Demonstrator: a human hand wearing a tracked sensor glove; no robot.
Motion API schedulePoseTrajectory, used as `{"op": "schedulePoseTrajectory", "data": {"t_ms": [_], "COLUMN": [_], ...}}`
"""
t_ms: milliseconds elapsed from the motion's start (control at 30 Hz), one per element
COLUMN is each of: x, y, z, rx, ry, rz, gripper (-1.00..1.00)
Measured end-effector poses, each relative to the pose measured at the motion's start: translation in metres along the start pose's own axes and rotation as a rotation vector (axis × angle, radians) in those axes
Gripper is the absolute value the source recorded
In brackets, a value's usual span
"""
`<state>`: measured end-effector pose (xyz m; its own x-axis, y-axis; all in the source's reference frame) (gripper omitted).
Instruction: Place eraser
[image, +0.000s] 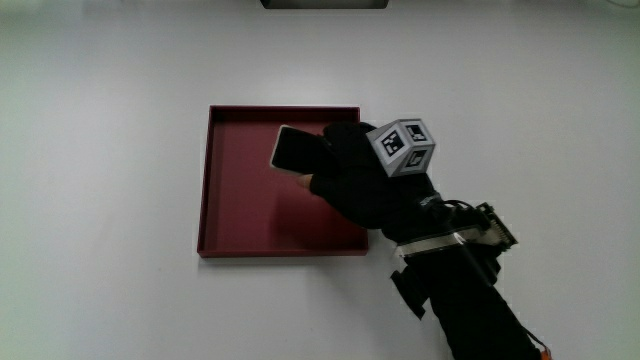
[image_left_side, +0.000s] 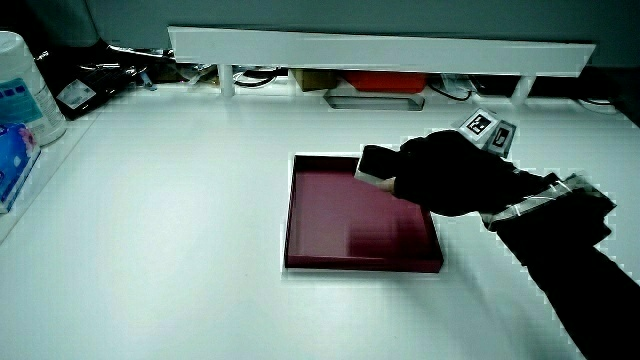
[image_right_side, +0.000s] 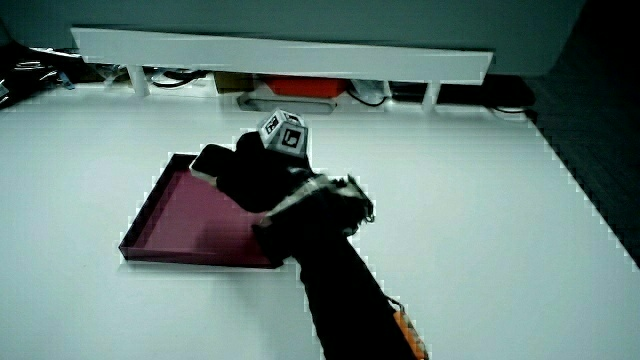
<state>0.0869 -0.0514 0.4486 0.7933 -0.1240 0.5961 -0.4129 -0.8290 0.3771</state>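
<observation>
A shallow dark red tray (image: 230, 200) lies on the white table, seen in the main view and in both side views (image_left_side: 330, 215) (image_right_side: 175, 215). The gloved hand (image: 355, 175) reaches over the tray's corner farthest from the person. Its fingers are curled around a black eraser (image: 295, 150) with a white edge, held a little above the tray floor. In a side view the eraser (image_left_side: 375, 163) sticks out of the fingers, white face down; the eraser (image_right_side: 212, 160) shows likewise. A patterned cube (image: 403, 146) sits on the hand's back.
A low white partition (image_left_side: 380, 50) runs along the table's edge farthest from the person, with cables and a red box under it. A white canister (image_left_side: 25, 85) and a blue packet (image_left_side: 15, 150) stand at the table's edge in a side view.
</observation>
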Motion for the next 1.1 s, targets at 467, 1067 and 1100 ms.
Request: {"op": "schedulePoseTrajectory", "data": {"t_ms": [467, 1067, 1100], "x": [0.006, 0.016, 0.018], "y": [0.024, 0.029, 0.030], "z": [-0.063, -0.087, -0.088], "rx": [-0.096, -0.148, -0.146], "ry": [-0.001, -0.034, -0.050], "rz": [-0.074, -0.134, -0.144], "gripper": [0.00, -0.17, -0.20]}}
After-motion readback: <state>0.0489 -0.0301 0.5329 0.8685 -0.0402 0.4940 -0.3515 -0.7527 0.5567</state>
